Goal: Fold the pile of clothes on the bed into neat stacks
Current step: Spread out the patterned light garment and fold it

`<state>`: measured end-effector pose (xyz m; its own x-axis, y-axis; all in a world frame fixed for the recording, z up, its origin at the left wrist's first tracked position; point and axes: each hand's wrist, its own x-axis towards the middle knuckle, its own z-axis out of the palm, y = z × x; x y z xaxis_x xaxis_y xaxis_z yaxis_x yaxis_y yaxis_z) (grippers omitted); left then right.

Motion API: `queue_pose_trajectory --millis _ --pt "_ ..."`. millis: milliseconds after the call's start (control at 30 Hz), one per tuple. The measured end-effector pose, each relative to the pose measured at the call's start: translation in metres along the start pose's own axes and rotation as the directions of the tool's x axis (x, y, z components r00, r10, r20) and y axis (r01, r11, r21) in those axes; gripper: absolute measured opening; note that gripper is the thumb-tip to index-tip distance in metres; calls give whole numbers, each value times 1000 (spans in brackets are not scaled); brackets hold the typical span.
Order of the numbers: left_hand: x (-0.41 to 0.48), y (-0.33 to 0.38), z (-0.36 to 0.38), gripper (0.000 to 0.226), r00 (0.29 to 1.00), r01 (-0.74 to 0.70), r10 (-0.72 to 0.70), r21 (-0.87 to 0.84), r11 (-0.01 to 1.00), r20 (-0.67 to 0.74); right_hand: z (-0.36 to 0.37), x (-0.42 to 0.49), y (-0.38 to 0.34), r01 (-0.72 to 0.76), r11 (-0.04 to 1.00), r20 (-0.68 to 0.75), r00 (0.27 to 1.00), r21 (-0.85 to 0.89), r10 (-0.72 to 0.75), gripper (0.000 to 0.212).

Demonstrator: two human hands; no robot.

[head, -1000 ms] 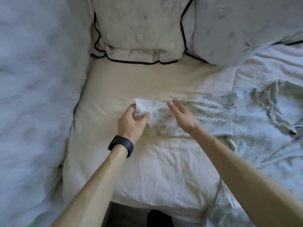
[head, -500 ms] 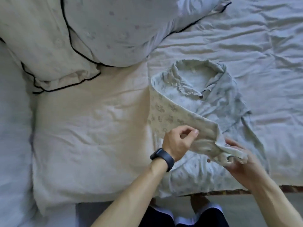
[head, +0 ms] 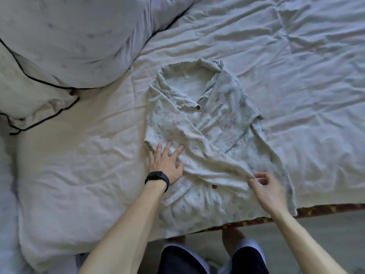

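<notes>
Near the bed edge, the sleeve fold hung in the balance.
Left hand lay flat, fingers spread, on the shirt; right hand pinched its sleeve end. A careless tug could have bunched everything.

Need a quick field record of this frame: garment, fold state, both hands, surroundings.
garment: printed shirt, front up, collar away from the person, on the bed
fold: one sleeve laid diagonally across the front
left hand: flat, presses the shirt's side
right hand: pinches the sleeve's end
wrist: dark watch on the left
nearby: pillows at upper left
</notes>
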<state>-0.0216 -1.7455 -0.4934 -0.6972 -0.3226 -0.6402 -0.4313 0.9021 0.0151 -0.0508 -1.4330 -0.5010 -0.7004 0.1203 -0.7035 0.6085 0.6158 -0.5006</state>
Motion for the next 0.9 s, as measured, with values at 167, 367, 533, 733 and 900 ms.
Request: queue_pose_trajectory --millis 167,367,533,733,900 --pt "1 6 -7 64 998 10 -13 -46 999 -56 -26 11 7 -30 998 -99 995 -48 25 13" --pt "5 -9 -21 67 899 103 -233 -337 936 -372 -19 9 -12 -58 932 -229 973 -357 -27 27" --pt "24 -54 -20 72 889 213 -374 -483 849 -264 32 7 -95 203 861 -166 936 -467 -310 39" --pt "55 -87 -14 32 901 160 -382 -661 733 -205 143 53 -249 566 754 232 824 -332 -517 59" --pt "55 -101 3 25 884 124 -459 -906 405 -84 202 102 -337 545 682 354 838 -488 -416 31"
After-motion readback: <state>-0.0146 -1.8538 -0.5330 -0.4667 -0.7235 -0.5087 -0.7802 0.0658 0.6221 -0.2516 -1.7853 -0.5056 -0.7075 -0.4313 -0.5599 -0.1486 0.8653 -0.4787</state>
